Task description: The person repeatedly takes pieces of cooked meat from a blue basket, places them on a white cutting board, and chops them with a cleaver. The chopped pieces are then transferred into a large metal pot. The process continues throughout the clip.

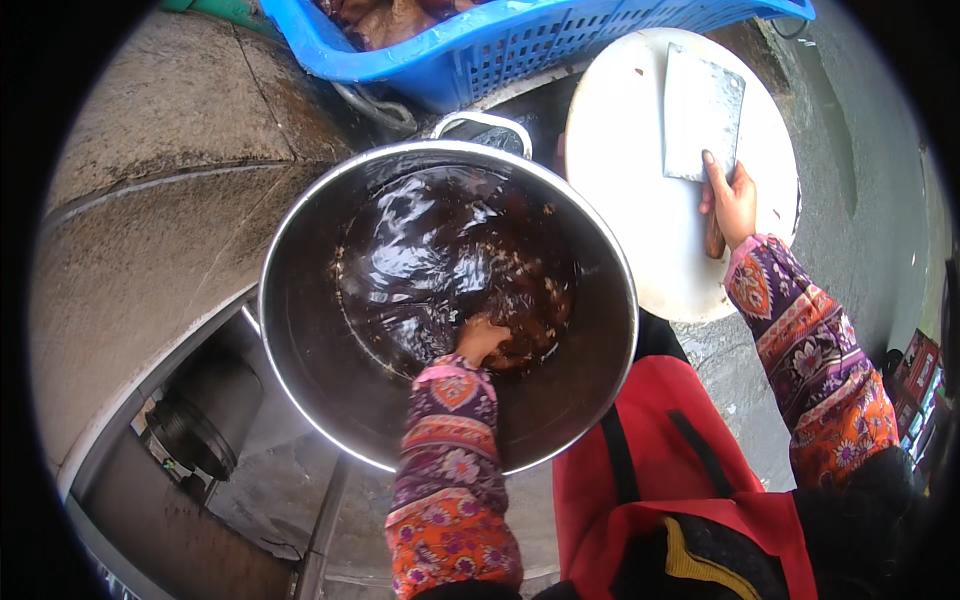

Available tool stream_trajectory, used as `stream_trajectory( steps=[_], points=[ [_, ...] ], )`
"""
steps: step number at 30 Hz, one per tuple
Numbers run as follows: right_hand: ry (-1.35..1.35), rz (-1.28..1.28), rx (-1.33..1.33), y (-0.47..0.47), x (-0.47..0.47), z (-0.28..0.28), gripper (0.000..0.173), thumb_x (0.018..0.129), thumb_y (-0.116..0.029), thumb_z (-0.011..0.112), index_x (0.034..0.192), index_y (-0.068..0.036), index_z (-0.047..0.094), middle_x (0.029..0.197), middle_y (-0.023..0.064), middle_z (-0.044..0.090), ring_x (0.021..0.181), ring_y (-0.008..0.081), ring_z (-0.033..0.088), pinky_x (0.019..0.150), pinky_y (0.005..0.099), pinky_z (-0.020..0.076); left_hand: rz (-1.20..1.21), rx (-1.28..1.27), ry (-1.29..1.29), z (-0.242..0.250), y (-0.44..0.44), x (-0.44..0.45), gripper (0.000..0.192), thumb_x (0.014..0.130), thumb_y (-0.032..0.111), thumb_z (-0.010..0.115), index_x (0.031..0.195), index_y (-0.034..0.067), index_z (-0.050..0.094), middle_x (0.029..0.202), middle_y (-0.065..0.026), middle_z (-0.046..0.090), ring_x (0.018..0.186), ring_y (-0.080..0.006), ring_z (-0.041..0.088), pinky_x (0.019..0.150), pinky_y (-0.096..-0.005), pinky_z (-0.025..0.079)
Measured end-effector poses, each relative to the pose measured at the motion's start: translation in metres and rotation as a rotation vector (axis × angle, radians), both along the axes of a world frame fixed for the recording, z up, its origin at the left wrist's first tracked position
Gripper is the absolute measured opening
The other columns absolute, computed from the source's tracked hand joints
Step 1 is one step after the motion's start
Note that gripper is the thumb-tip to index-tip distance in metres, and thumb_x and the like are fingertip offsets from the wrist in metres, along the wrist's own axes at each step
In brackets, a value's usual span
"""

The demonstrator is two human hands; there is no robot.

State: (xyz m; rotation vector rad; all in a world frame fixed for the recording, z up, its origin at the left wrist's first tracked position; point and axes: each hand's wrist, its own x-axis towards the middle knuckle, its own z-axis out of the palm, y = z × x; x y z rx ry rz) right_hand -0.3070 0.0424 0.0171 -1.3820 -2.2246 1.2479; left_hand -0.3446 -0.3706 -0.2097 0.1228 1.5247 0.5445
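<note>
My left hand (pixel 481 339) reaches into a large metal stockpot (pixel 307 360), its fingers sunk in dark brown liquid (pixel 409 259). Whatever those fingers touch is hidden below the surface. Reddish-brown pieces (pixel 529 307) and pale floating bits show dimly just beyond the hand. My right hand (pixel 729 196) grips the wooden handle of a cleaver (pixel 701 112), thumb up by the blade. The cleaver's broad metal blade points away from me, flat over a round white cutting board (pixel 619 195) to the right of the pot.
A blue perforated plastic basket (pixel 517 56) holding brown meat-like pieces (pixel 397 22) stands beyond the pot. On the left runs a stained stone-like ledge (pixel 172 97). A dark cylindrical container (pixel 202 420) sits below it. The pot's loop handle (pixel 484 120) sticks out at the far side.
</note>
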Motion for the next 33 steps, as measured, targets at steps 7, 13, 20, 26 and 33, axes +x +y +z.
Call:
stream_trajectory(
  steps=[7, 13, 20, 26, 33],
  points=[
    [0.008, 0.033, 0.010, 0.015, 0.011, 0.009, 0.039, 0.094, -0.037, 0.067, 0.096, 0.002, 0.060, 0.060, 0.0013, 0.058, 0.047, 0.0085, 0.053, 0.047, 0.0235, 0.0421, 0.618, 0.006, -0.094, 0.149, -0.038, -0.018, 0.042, 0.085, 0.028, 0.073, 0.122, 0.014, 0.058, 0.105, 0.0042, 0.066, 0.091, -0.0092, 0.059, 0.068, -0.0261, 0.042],
    [0.003, 0.038, 0.023, 0.021, 0.014, 0.012, 0.042, 0.093, -0.039, 0.068, 0.099, 0.002, 0.061, 0.060, 0.0016, 0.059, 0.048, 0.0090, 0.055, 0.048, 0.0242, 0.0440, 0.858, -0.049, 0.055, 0.220, -0.044, -0.007, 0.033, 0.090, 0.023, 0.072, 0.117, 0.014, 0.058, 0.101, 0.0074, 0.064, 0.079, -0.0021, 0.054, 0.054, -0.0181, 0.032],
    [-0.036, -0.005, 0.067, 0.017, 0.013, 0.009, 0.051, 0.091, -0.041, 0.068, 0.105, 0.007, 0.063, 0.060, 0.0062, 0.063, 0.049, 0.0123, 0.060, 0.050, 0.0273, 0.0479, 0.951, 0.037, 0.259, 0.298, -0.044, -0.010, 0.030, 0.088, 0.020, 0.073, 0.115, 0.014, 0.062, 0.107, 0.0036, 0.068, 0.089, -0.0065, 0.060, 0.062, -0.0215, 0.043],
    [-0.048, 0.092, -0.007, -0.002, 0.003, -0.003, 0.062, 0.091, -0.046, 0.064, 0.114, 0.011, 0.060, 0.057, 0.0073, 0.059, 0.050, 0.0155, 0.060, 0.053, 0.0306, 0.0485, 1.076, 0.061, 0.509, 0.365, -0.039, -0.033, 0.045, 0.088, -0.005, 0.064, 0.127, 0.011, 0.051, 0.113, -0.0023, 0.064, 0.083, -0.0077, 0.062, 0.046, -0.0172, 0.042],
    [0.004, 0.155, -0.172, -0.018, -0.014, 0.007, 0.046, 0.095, -0.029, 0.062, 0.120, 0.011, 0.059, 0.052, 0.0078, 0.056, 0.045, 0.0156, 0.060, 0.047, 0.0303, 0.0466, 0.452, 0.493, 0.983, 0.358, 0.026, -0.119, 0.041, 0.085, -0.006, 0.063, 0.124, 0.006, 0.058, 0.114, -0.0072, 0.066, 0.098, -0.0166, 0.065, 0.072, -0.0298, 0.056]
  ],
)
